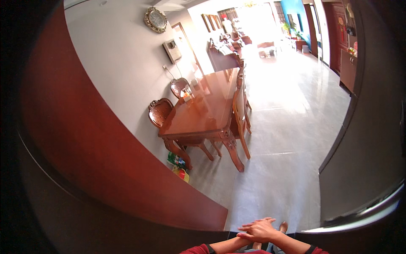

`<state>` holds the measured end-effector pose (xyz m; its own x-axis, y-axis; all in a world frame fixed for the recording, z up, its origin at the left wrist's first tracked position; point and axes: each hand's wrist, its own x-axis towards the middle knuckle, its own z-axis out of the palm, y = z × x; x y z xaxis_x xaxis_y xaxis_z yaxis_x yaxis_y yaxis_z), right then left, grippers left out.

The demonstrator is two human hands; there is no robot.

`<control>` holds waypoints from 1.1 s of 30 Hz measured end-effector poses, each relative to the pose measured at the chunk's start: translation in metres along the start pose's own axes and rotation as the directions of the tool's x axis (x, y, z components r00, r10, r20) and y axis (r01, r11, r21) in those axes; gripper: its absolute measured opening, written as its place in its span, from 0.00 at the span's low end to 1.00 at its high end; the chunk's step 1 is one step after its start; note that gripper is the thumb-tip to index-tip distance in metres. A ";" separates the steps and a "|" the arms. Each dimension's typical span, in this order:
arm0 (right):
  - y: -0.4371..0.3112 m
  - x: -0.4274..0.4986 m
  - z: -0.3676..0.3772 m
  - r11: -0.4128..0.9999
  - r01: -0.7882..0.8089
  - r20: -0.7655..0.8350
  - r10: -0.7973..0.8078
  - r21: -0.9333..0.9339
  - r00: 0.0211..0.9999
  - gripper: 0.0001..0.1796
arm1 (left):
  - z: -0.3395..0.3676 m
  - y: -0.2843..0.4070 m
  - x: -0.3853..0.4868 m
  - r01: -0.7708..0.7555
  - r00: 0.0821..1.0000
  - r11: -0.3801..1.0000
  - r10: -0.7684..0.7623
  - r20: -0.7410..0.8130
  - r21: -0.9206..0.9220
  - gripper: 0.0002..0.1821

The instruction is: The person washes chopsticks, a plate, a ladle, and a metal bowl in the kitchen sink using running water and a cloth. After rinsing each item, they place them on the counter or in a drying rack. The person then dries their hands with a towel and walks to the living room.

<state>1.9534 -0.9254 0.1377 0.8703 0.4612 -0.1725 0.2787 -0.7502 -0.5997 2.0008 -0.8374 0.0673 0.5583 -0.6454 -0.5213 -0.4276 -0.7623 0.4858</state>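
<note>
At the bottom of the head view, my right hand (259,230) lies across my left hand, its fingers extended and somewhat apart, pointing left. Only some fingertips of my left hand (269,219) show beyond it; the rest is covered, so its grip cannot be made out. No object is visible in the right hand. Both forearms come out of dark red sleeves with dark cuffs. A foot (283,226) shows just right of the hands, on the pale tiled floor (272,190).
A reddish-brown door panel (95,136) stands at left, a dark panel (358,152) at right. Ahead, a carved wooden dining table (203,117) has chairs around it, including a tufted-back chair (161,111). Colourful packages (180,174) lie near its leg. A cabinet (348,71) stands farther right.
</note>
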 end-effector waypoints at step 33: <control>0.495 0.318 -0.462 0.650 -0.101 0.350 -0.266 0.753 0.898 0.29 | -0.416 0.070 0.528 -0.148 0.962 0.972 0.184 0.200 -0.185 0.35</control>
<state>2.5560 -1.3687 0.1469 0.5654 0.7799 -0.2685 -0.2123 -0.1770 -0.9610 2.5613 -1.2109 0.1179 0.3159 -0.7713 -0.5525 -0.3662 -0.6364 0.6789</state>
